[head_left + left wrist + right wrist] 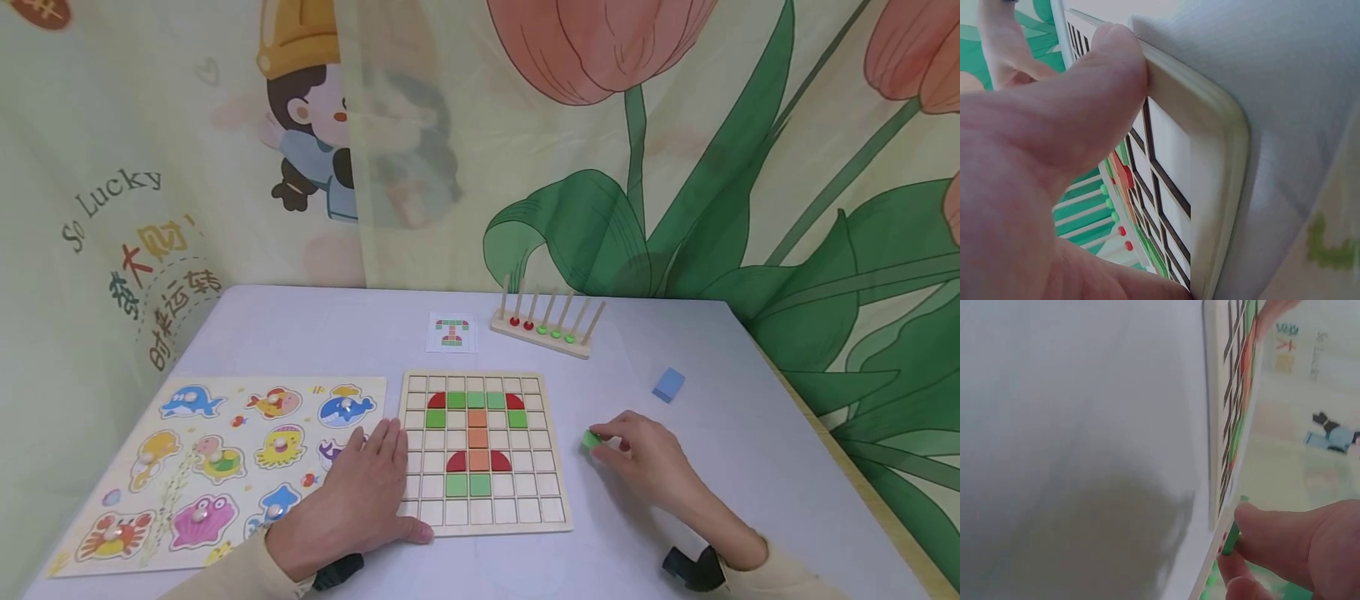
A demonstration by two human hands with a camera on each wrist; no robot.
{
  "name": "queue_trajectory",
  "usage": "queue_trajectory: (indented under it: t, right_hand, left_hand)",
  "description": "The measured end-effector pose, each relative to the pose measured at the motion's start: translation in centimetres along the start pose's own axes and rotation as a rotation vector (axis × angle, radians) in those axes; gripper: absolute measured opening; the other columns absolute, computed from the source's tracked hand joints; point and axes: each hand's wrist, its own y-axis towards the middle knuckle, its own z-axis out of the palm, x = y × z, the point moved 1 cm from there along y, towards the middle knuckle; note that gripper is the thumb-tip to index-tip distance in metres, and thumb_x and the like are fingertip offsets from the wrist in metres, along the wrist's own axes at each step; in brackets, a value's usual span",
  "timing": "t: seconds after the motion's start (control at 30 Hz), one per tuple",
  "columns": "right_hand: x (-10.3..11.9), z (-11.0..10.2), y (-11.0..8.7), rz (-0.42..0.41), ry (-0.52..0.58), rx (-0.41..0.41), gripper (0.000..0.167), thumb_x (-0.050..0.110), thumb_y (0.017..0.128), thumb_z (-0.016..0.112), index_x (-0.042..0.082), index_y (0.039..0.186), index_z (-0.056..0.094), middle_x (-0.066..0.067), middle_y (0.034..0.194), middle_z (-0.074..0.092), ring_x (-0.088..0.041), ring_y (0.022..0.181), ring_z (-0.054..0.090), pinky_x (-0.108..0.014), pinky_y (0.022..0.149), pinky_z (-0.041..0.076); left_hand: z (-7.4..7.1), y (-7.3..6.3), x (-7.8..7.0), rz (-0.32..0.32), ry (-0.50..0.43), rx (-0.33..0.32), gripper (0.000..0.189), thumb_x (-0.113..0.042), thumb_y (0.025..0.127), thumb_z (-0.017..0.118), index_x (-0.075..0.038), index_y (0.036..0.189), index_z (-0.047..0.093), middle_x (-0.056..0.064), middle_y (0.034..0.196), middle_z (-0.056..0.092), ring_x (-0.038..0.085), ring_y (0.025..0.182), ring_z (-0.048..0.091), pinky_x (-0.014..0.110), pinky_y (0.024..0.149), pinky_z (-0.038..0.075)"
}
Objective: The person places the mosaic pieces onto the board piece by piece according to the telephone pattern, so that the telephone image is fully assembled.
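Observation:
A wooden grid board [525, 507] lies at the middle of the table, with green, red and orange pieces set in some of its squares. My left hand [367, 483] rests flat over the board's left edge, its thumb at the near edge; in the left wrist view the thumb [1107, 81] presses on the rim. To the right of the board, my right hand [648, 458] pinches a small green block [591, 442] between thumb and fingers. The right wrist view shows that green block [1232, 534] edge-on at the fingertips.
A sea-animal peg puzzle [247, 400] lies left of the board, partly under my left forearm. Behind the board are a pattern card [452, 333] and a peg rack [547, 337] with red and green beads. A blue block [669, 385] lies at the right.

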Motion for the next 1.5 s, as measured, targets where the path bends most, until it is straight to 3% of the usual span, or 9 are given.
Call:
queue_trajectory:
  t: [0.23, 0.4, 0.7, 1.07, 1.5]
  right_hand:
    - [3.3, 1.9, -0.6, -0.130, 0.084, 0.036, 0.031, 0.008, 0.081, 0.085, 0.010, 0.112, 0.080, 0.005, 0.094, 0.071, -0.007, 0.080, 0.054, -0.017, 0.064, 0.048]
    - [5.1, 3.3, -0.9, -0.247, 0.117, 0.098, 0.031, 0.010, 0.084, 0.084, 0.010, 0.115, 0.080, 0.006, 0.097, 0.069, -0.005, 0.084, 0.053, -0.016, 0.064, 0.047]
    - [7.0, 4.7, -0.7, -0.413, -0.025, 0.152, 0.028, 0.018, 0.085, 0.085, 0.015, 0.112, 0.081, 0.007, 0.097, 0.067, -0.003, 0.083, 0.046, -0.016, 0.068, 0.041]
    - [7.7, 4.7, 0.0, -0.391, 0.054, 0.209, 0.027, 0.013, 0.082, 0.087, 0.013, 0.108, 0.082, 0.006, 0.095, 0.068, -0.002, 0.076, 0.048, -0.015, 0.062, 0.043]
    - [7.5, 5.0, 0.7, -0.350, 0.135, 0.232, 0.027, 0.010, 0.077, 0.089, 0.014, 0.103, 0.084, 0.011, 0.087, 0.068, -0.001, 0.080, 0.056, -0.017, 0.065, 0.045]
  left_hand:
    - [0.0, 0.0, 0.0, 0.001, -0.005, 0.000, 0.123, -0.077, 0.071, 0.075, 0.010, 0.150, 0.041, 0.027, 0.160, 0.040, 0.041, 0.153, 0.035, 0.060, 0.125, 0.028]
    - [0.0, 0.0, 0.0, 0.000, -0.013, -0.004, 0.123, -0.076, 0.070, 0.076, 0.010, 0.150, 0.041, 0.027, 0.160, 0.040, 0.042, 0.152, 0.036, 0.061, 0.125, 0.028]
    - [0.0, 0.0, 0.0, 0.006, -0.007, -0.012, 0.123, -0.077, 0.071, 0.075, 0.011, 0.150, 0.041, 0.028, 0.160, 0.040, 0.042, 0.151, 0.037, 0.061, 0.124, 0.029]
    - [-0.1, 0.0, 0.0, 0.006, 0.000, -0.007, 0.123, -0.077, 0.071, 0.075, 0.011, 0.150, 0.041, 0.028, 0.160, 0.040, 0.042, 0.152, 0.037, 0.061, 0.124, 0.029]
    - [-0.1, 0.0, 0.1, 0.010, 0.000, -0.001, 0.123, -0.077, 0.071, 0.074, 0.011, 0.151, 0.041, 0.027, 0.160, 0.039, 0.042, 0.152, 0.036, 0.061, 0.124, 0.028]
